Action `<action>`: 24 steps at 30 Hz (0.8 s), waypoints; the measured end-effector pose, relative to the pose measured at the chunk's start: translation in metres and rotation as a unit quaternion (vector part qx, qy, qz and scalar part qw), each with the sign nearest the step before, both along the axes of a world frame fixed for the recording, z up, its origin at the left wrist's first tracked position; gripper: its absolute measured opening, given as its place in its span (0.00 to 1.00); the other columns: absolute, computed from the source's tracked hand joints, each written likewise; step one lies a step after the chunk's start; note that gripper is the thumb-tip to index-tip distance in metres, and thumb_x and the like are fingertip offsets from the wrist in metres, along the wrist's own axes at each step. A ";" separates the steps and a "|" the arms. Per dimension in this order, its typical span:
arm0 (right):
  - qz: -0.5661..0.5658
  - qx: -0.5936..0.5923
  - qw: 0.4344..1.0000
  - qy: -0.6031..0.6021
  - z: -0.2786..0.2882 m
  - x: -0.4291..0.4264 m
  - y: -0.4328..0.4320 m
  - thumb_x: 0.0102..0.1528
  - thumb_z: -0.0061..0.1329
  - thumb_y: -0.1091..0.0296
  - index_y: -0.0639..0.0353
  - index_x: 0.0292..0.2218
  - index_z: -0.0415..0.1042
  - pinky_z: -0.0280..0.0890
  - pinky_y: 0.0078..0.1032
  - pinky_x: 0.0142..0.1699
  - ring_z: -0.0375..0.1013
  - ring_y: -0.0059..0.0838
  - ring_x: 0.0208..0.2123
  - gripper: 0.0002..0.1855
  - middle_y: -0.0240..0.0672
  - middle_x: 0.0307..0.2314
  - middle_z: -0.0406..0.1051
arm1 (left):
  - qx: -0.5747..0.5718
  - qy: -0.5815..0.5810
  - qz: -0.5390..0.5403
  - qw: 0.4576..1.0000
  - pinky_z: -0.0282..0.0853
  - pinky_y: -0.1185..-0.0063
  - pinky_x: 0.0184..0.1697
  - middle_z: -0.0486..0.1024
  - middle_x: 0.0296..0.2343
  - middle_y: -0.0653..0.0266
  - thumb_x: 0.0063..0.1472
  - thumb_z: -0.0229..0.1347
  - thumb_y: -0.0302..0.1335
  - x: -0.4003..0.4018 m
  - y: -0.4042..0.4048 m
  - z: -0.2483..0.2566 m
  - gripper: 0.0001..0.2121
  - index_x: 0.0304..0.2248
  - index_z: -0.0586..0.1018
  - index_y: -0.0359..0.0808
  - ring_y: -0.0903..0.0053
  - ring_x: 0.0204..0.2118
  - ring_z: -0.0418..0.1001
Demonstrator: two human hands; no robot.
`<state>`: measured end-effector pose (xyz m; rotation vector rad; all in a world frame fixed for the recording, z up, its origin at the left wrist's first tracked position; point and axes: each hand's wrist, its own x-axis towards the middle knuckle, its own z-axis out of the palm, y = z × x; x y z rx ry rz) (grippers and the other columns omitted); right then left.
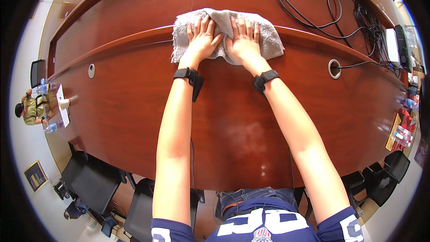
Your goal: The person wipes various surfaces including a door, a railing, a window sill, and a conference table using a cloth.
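Observation:
A light grey terry cloth (221,20) lies draped over the raised wooden edge (141,38) of a reddish-brown conference table (235,117). My left hand (201,40) rests flat on the cloth's left half, fingers spread and pointing away from me. On the right half, my right hand (244,42) presses in the same way, with its thumb near the cloth's middle fold. Neither hand has its fingers closed round the cloth. Both wrists wear black straps. The wood beneath the cloth is hidden.
Black cables (366,23) lie coiled at the upper right, one running into a round cable grommet (334,69). Another grommet (91,71) is at the left. A paper cup (63,104) and plastic bottles (53,126) stand at the far left, near a person. Black chairs (90,178) line the near side.

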<state>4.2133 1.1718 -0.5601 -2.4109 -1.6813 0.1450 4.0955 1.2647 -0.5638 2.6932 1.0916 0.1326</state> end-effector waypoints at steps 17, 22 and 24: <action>0.046 0.072 0.996 0.000 -0.016 0.014 -0.019 0.48 0.41 0.53 0.54 0.56 0.45 0.27 0.40 0.60 0.35 0.35 0.59 0.37 0.37 0.56 0.40 | 0.052 -0.004 0.043 0.998 0.28 0.55 0.56 0.41 0.56 0.51 0.57 0.38 0.45 0.004 -0.036 -0.007 0.29 0.52 0.57 0.32 0.57 0.59 0.33; 0.047 0.004 0.997 0.056 -0.012 -0.004 -0.067 0.49 0.40 0.54 0.55 0.56 0.45 0.28 0.41 0.60 0.32 0.36 0.59 0.37 0.38 0.57 0.37 | -0.023 0.000 0.049 0.999 0.28 0.57 0.57 0.41 0.56 0.55 0.57 0.38 0.44 -0.015 -0.085 0.003 0.28 0.54 0.54 0.37 0.60 0.59 0.34; 0.053 -0.028 0.996 0.064 -0.007 -0.013 -0.090 0.49 0.39 0.54 0.55 0.56 0.44 0.28 0.41 0.60 0.31 0.36 0.60 0.36 0.38 0.57 0.36 | -0.034 0.027 0.059 0.997 0.26 0.59 0.57 0.41 0.56 0.58 0.56 0.39 0.45 -0.025 -0.109 0.007 0.30 0.55 0.53 0.38 0.63 0.60 0.33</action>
